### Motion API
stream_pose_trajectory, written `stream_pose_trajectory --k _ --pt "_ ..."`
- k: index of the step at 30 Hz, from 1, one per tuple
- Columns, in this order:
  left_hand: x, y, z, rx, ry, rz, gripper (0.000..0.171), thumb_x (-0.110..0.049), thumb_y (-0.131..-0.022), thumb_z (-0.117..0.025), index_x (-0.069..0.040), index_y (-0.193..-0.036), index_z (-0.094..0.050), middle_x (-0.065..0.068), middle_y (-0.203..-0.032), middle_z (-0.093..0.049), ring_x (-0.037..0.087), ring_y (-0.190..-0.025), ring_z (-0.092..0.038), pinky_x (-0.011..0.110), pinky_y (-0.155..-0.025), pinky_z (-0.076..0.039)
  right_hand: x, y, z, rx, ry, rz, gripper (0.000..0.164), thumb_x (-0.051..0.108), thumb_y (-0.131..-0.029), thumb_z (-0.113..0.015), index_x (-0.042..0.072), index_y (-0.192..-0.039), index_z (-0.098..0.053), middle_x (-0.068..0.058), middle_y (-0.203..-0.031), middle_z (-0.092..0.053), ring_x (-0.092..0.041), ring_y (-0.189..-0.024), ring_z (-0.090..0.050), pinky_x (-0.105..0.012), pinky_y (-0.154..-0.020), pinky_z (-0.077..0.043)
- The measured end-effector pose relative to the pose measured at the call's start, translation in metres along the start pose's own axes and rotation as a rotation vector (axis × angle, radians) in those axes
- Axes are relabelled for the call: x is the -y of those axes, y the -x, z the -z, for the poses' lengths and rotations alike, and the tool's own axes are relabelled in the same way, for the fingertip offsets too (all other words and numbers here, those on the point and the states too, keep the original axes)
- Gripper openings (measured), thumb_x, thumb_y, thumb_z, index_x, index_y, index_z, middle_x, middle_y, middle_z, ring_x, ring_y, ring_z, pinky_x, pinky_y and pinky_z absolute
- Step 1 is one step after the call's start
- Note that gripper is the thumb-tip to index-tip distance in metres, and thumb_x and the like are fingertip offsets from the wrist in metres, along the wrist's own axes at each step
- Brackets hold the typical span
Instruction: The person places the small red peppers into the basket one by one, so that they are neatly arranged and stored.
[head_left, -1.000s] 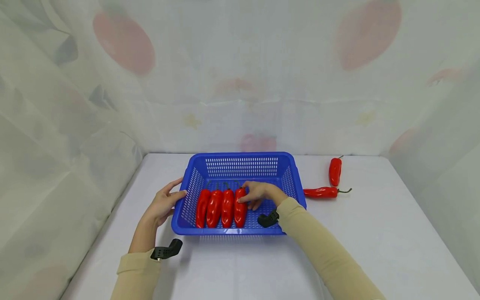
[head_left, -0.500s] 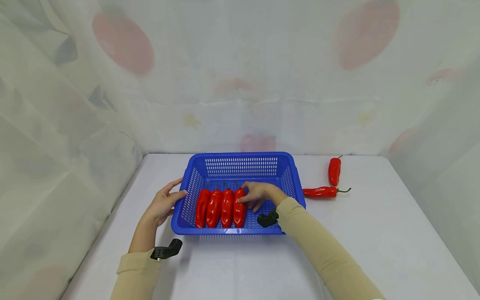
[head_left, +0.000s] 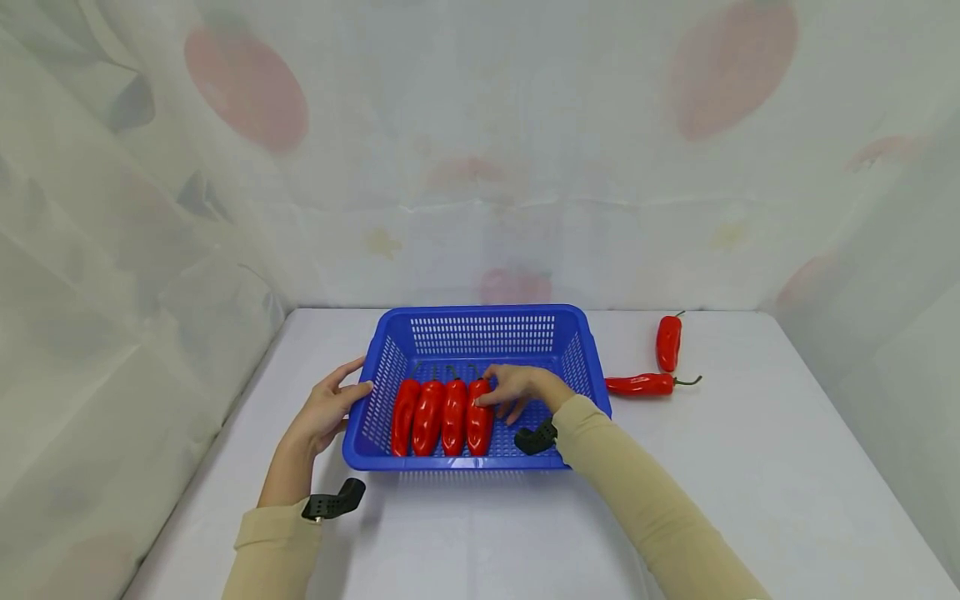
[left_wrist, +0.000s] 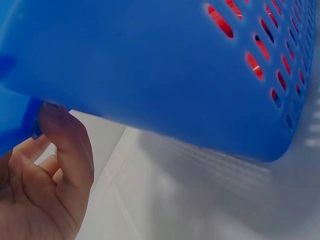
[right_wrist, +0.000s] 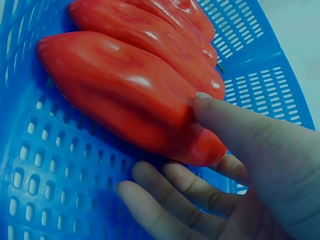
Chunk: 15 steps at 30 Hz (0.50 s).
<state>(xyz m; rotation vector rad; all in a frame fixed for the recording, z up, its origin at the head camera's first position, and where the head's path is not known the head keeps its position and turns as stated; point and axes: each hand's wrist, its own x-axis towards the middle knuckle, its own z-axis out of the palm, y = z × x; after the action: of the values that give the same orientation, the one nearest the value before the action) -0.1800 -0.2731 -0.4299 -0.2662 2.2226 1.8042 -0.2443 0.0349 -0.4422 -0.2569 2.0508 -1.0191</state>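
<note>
Four red peppers point(head_left: 453, 417) lie side by side on the left in the blue basket point(head_left: 480, 463), stems toward the back edge of the tabletop point(head_left: 750, 467). The right hand point(head_left: 517, 387) pinches the rightmost pepper point(head_left: 480, 429) near its stem, other fingers loosely bent. The left hand point(head_left: 328, 410) pinches the basket's left rim. Two more peppers point(head_left: 669, 343) lie between the basket and the tabletop's back right corner. A weak pinch could let the shiny pepper slip; a rim tug could roll the row.
</note>
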Motion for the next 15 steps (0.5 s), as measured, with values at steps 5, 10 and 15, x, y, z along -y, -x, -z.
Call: stream_pose_trajectory --k 5,10,15 --pt "0.0 0.0 0.0 0.001 0.001 -0.001 0.062 -0.028 -0.09 -0.058 -0.025 -0.145 -0.028 0.024 -0.12 -0.055 0.024 -0.086 -0.067 0.044 -0.073 -0.055 0.0 0.002 0.001 0.008 -0.013 0.001 0.059 0.028 -0.088 -0.062 0.008 -0.135 -0.034 -0.014 -0.106 -0.053 -0.028 -0.085 -0.064 -0.038 -0.065 -0.057" --pt "-0.001 0.0 -0.001 0.001 0.003 0.004 0.063 -0.029 -0.09 -0.059 -0.026 -0.145 -0.028 0.023 -0.12 -0.056 0.024 -0.086 -0.067 0.045 -0.073 -0.055 -0.001 0.005 0.005 -0.012 0.005 0.019 0.055 0.029 -0.09 -0.059 0.008 -0.135 -0.037 -0.015 -0.111 -0.054 -0.028 -0.086 -0.064 -0.039 -0.067 -0.057" --pt "-0.001 0.0 0.001 0.0 0.001 0.01 0.063 -0.03 -0.09 -0.059 -0.026 -0.145 -0.028 0.023 -0.121 -0.055 0.024 -0.086 -0.067 0.044 -0.073 -0.055 0.001 0.01 0.012 -0.061 0.027 0.039 0.05 0.026 -0.09 -0.059 0.007 -0.133 -0.04 -0.018 -0.113 -0.056 -0.03 -0.09 -0.063 -0.039 -0.07 -0.056"
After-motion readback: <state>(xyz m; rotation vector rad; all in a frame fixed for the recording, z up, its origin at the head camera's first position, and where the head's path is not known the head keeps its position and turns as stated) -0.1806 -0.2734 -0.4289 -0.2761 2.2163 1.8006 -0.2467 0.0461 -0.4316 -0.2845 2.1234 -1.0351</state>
